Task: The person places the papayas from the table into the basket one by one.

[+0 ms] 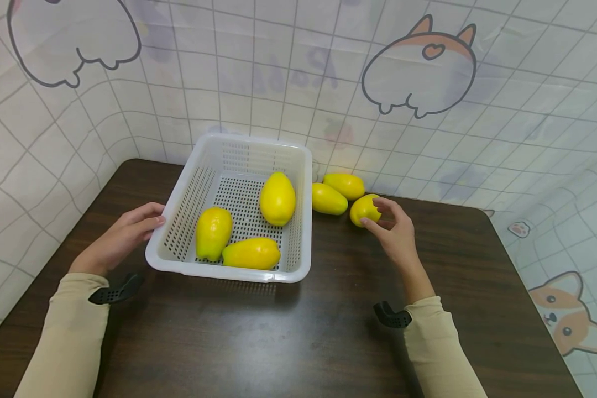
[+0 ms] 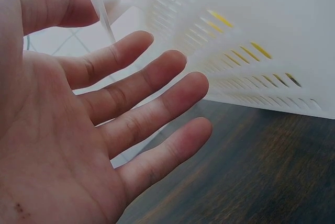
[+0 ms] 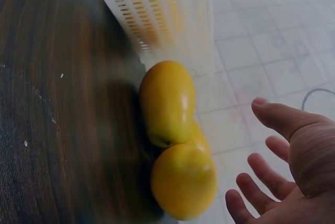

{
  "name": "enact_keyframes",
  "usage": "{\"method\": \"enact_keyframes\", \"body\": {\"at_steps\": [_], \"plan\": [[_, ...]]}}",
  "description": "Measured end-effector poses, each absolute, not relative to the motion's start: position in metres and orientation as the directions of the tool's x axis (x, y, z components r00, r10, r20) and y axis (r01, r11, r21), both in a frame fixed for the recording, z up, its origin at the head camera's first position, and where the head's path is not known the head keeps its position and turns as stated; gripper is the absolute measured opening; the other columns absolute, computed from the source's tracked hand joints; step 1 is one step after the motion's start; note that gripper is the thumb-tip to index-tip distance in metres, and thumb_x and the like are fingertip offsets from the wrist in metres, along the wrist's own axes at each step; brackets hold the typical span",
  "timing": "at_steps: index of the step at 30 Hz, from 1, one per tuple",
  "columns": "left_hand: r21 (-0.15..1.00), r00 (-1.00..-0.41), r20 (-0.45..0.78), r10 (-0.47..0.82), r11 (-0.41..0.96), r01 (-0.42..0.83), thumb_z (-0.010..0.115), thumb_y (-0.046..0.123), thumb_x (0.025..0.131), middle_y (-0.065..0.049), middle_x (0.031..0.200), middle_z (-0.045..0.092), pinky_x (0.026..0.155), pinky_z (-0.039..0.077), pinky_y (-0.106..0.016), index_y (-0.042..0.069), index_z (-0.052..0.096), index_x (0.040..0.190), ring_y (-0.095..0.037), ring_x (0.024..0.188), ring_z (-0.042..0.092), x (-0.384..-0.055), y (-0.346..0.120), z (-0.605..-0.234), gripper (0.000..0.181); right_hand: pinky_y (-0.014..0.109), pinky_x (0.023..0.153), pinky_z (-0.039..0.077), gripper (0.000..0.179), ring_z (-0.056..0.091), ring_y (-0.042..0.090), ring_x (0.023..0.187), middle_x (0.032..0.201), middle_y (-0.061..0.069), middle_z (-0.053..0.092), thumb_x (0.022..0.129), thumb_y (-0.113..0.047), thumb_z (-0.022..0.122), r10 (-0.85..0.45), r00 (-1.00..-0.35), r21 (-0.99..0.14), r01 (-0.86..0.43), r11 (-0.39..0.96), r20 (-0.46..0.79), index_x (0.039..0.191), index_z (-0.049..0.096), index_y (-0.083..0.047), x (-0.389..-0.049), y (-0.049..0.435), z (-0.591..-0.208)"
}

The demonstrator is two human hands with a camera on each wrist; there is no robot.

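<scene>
A white plastic basket (image 1: 304,204) holds 3 yellow mangoes, one of them a mango (image 1: 277,199) at the right. My left hand (image 1: 124,235) is at the basket's left rim. In the left wrist view its thumb overlaps the rim, and the spread, nearly straight fingers (image 2: 157,96) lie outside the slotted wall. My right hand (image 1: 395,232) hovers around the right side of a mango (image 1: 362,210), thumb and fingers apart. The right wrist view shows a gap between that hand (image 3: 285,169) and the nearest mango (image 3: 184,182). Two more mangoes, a front one (image 1: 329,199) and a back one (image 1: 345,185), lie beside the basket.
The dark wooden table (image 1: 258,342) ends at the back against a white grid-patterned cloth (image 1: 278,72) with cartoon dogs. The same cloth hangs along the left and right sides. Black bands (image 1: 392,315) sit at both wrists over beige sleeves.
</scene>
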State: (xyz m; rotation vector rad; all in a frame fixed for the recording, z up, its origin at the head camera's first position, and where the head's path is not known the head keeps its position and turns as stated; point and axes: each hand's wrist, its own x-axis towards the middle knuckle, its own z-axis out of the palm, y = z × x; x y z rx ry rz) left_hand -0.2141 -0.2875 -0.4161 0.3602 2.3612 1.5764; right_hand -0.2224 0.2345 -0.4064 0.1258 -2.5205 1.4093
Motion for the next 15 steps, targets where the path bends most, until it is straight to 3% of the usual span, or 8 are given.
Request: {"method": "enact_keyframes", "body": {"at_steps": [5, 12, 15], "plan": [[0.926, -0.930, -0.092, 0.355, 0.374, 0.051, 0.041, 0.035, 0.103, 0.010, 0.122, 0.052, 0.085, 0.049, -0.020, 0.010, 0.045, 0.132, -0.006, 0.101, 0.061, -0.214, -0.287, -0.415, 0.039, 0.031, 0.094, 0.048, 0.051, 0.049, 0.032, 0.123, 0.136, 0.013, 0.054, 0.088, -0.019, 0.072, 0.071, -0.970, -0.824, -0.157, 0.544, 0.232, 0.132, 0.053, -0.003, -0.219, 0.231, -0.400], [0.929, -0.930, -0.083, 0.359, 0.364, 0.058, 0.040, 0.034, 0.104, 0.011, 0.121, 0.052, 0.085, 0.049, -0.019, 0.009, 0.045, 0.132, -0.005, 0.101, 0.061, -0.213, -0.288, -0.415, 0.038, 0.053, 0.103, 0.042, 0.054, 0.046, 0.035, 0.125, 0.138, 0.015, 0.048, 0.086, -0.022, 0.073, 0.108, -0.972, -0.833, -0.120, 0.540, 0.210, 0.134, 0.052, -0.007, -0.225, 0.236, -0.410], [0.927, -0.930, -0.088, 0.357, 0.370, 0.054, 0.040, 0.035, 0.103, 0.010, 0.122, 0.052, 0.086, 0.048, -0.019, 0.010, 0.045, 0.132, -0.005, 0.101, 0.060, -0.214, -0.287, -0.415, 0.038, 0.052, 0.103, 0.042, 0.055, 0.045, 0.032, 0.126, 0.138, 0.014, 0.047, 0.086, -0.025, 0.074, 0.122, -0.970, -0.823, -0.109, 0.557, 0.211, 0.134, 0.051, -0.008, -0.227, 0.238, -0.414]]}}
